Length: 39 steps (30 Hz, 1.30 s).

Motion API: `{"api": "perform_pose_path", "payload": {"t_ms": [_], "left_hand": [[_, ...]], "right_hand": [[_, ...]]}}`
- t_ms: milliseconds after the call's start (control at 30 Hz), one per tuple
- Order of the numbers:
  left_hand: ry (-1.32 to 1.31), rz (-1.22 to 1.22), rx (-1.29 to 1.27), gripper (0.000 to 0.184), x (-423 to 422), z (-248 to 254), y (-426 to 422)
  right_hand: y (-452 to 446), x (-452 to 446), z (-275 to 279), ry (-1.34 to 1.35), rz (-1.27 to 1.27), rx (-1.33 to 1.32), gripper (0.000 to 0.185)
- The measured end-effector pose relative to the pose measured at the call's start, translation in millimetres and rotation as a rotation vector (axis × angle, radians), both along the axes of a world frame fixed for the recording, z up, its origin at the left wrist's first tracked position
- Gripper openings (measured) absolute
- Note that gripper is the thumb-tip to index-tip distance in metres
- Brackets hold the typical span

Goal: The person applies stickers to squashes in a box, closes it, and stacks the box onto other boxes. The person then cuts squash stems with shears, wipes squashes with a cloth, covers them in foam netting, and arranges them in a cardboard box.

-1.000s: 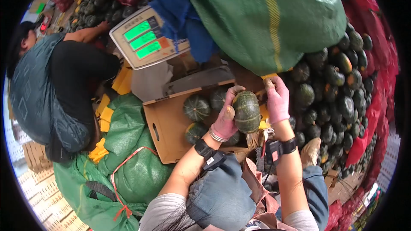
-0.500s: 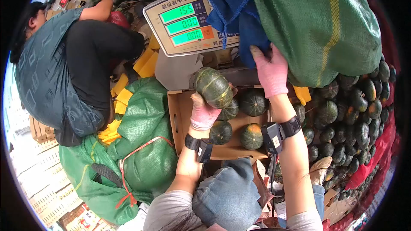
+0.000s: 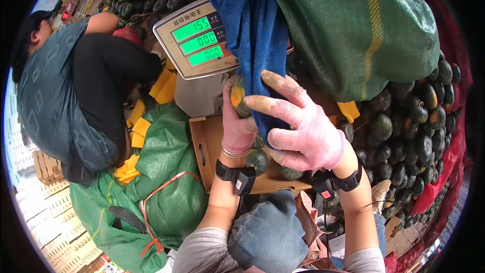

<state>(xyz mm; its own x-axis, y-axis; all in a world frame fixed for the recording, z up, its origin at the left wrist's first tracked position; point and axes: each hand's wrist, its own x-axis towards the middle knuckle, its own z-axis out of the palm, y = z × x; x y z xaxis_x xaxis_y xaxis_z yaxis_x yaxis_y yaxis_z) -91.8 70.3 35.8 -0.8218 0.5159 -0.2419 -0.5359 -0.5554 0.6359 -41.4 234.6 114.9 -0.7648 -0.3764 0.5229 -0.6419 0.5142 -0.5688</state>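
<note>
My left hand (image 3: 236, 129), in a pink glove, is closed around a small green pumpkin (image 3: 237, 100) with an orange patch. Most of that pumpkin is hidden behind a blue cloth (image 3: 257, 35). The cloth hangs down across the scale's display panel. My right hand (image 3: 309, 130), also gloved in pink with soiled fingertips, grips the cloth's lower part beside the pumpkin. Beneath both hands is an open cardboard box (image 3: 199, 144) holding more green pumpkins (image 3: 257, 161), partly covered by my right hand.
Behind the box stands a digital scale (image 3: 177, 53) with lit green readouts. A large green woven sack (image 3: 343, 25) is at the upper right, beside a heap of pumpkins (image 3: 399, 136). Tied green sacks (image 3: 172, 146) lie left. A crouching person (image 3: 70, 106) is beyond them.
My right hand has brought the blue cloth down and left to the pumpkin. The pumpkin has been turned in my left hand, now showing orange. The view has shifted slightly.
</note>
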Motion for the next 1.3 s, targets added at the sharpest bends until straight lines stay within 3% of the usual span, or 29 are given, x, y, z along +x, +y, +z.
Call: {"api": "perform_pose_path", "payload": {"t_ms": [133, 267, 300, 333, 400, 433, 467, 533, 567, 667, 700, 733, 767, 833, 867, 900, 933, 1000, 1100, 1200, 1233, 1300], "left_hand": [[-0.053, 0.014, -0.219, 0.092, -3, 15, 6], [0.646, 0.185, -0.642, 0.079, 7, 14, 6], [0.871, 0.217, -0.854, 0.054, 7, 27, 4], [0.775, 0.247, -0.788, 0.052, 10, 25, 4], [0.804, 0.269, -0.666, 0.058, 10, 24, 0], [0.759, 0.268, -0.611, 0.073, 15, 21, -4], [0.716, 0.268, -0.555, 0.087, 18, 19, -8], [0.785, 0.217, -0.561, 0.096, 13, 23, -9], [0.892, 0.241, -0.627, 0.092, 10, 26, -6], [1.148, 0.279, -0.936, 0.077, 1, 40, 0], [1.062, 0.271, -0.889, 0.069, 2, 29, 1], [0.975, 0.268, -0.839, 0.062, 2, 19, 3], [0.889, 0.270, -0.789, 0.054, 2, 9, 4], [0.996, 0.186, -0.850, 0.064, 3, 25, 5], [0.895, 0.179, -0.765, 0.072, 9, 28, 7], [0.793, 0.180, -0.679, 0.081, 15, 31, 10], [0.701, 0.186, -0.558, 0.082, 16, 32, 8], [0.496, 0.266, -0.395, 0.086, 21, 27, 15], [0.419, 0.272, -0.383, 0.085, 21, 26, 23], [1.095, 0.254, -0.902, 0.071, 5, 36, 15], [1.114, 0.282, -0.950, 0.066, 4, 37, 18], [0.943, 0.267, -0.846, 0.072, 10, 40, 18]], "right_hand": [[0, -6, -8, -0.033, 0.011, -0.135, 0.026], [-33, -6, -15, -0.050, -0.548, -0.265, 0.034], [-41, -10, -19, -0.022, -0.628, -0.294, 0.045], [-42, -12, -17, -0.073, -0.601, -0.318, 0.042], [-41, -19, -11, -0.177, -0.550, -0.368, 0.037], [-24, -27, -20, -0.018, -0.348, -0.257, 0.028], [-23, -28, -23, -0.272, -0.261, -0.683, 0.024], [-15, -24, -19, -0.394, -0.144, -0.840, 0.027], [-11, -21, -14, -0.418, -0.178, -0.758, 0.030], [-31, -14, 6, -0.216, -0.541, -0.124, 0.039], [-43, -20, 16, -0.134, -0.583, 0.201, 0.041], [-52, -17, 14, -0.044, -0.628, 0.360, 0.041], [-46, -17, 15, -0.075, -0.596, 0.291, 0.039], [-27, -14, 10, -0.178, -0.497, 0.008, 0.036], [-12, -8, 1, -0.253, -0.425, -0.203, 0.035], [-8, -8, -11, -0.334, -0.343, -0.614, 0.031], [-2, -5, -17, -0.353, -0.231, -0.763, 0.034], [-10, 3, -16, -0.420, -0.284, -0.935, 0.035], [-11, 2, -15, -0.481, -0.380, -0.879, 0.035], [-21, -2, 4, -0.094, -0.649, -0.030, 0.034], [-25, -7, 8, -0.034, -0.656, 0.057, 0.035], [-10, -12, -5, -0.124, -0.428, -0.314, 0.035]]}}
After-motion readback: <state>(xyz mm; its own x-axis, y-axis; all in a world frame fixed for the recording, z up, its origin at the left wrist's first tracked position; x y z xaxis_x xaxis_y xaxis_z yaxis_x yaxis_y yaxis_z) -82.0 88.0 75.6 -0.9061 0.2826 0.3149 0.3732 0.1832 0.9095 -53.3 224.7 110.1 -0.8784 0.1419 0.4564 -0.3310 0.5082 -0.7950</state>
